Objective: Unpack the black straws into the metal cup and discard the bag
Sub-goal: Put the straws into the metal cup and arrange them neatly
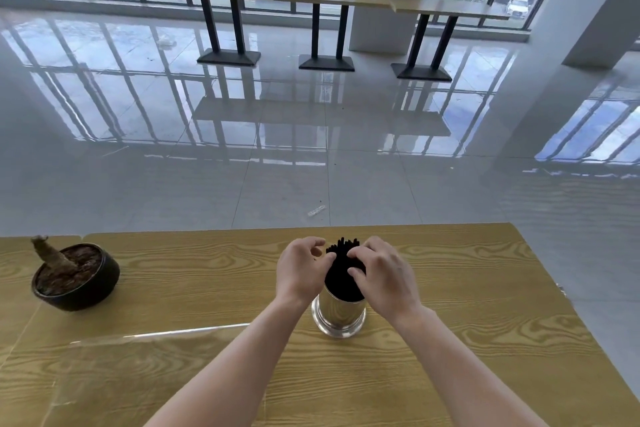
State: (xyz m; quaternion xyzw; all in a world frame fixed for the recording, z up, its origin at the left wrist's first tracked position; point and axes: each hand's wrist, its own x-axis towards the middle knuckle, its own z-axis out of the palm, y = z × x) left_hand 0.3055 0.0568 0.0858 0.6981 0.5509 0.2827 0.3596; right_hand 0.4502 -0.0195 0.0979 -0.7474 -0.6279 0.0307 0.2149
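The thin black straws [339, 279] stand upright as one tight bundle in the shiny cylindrical metal cup [337, 314]. Their tops are splayed a little above the rim. I can make out no bag round them.

The right hand [381, 274] has its fingers curled round the bundle's near right side and grasps it. The left hand [301, 267] sets its thumb tip against the left side. Its other fingers are curled above, and I cannot tell whether they hold any straw.

The step looks to be settling the straws into the cup. To do it well:
- Keep the pressure from both sides even, so the narrow cup does not tip.
- Tap the uneven tops down level.
- Loosen the hold slowly, so the bundle fans out without a straw springing over the rim.

The cup sits near the far edge of the yellow wood-grain table [467, 288]. Well to the left is a black bowl [86, 291] of soil with a cut stump. A clear film edge [156, 334] crosses the table nearer the person, and I cannot tell whether it is the bag.
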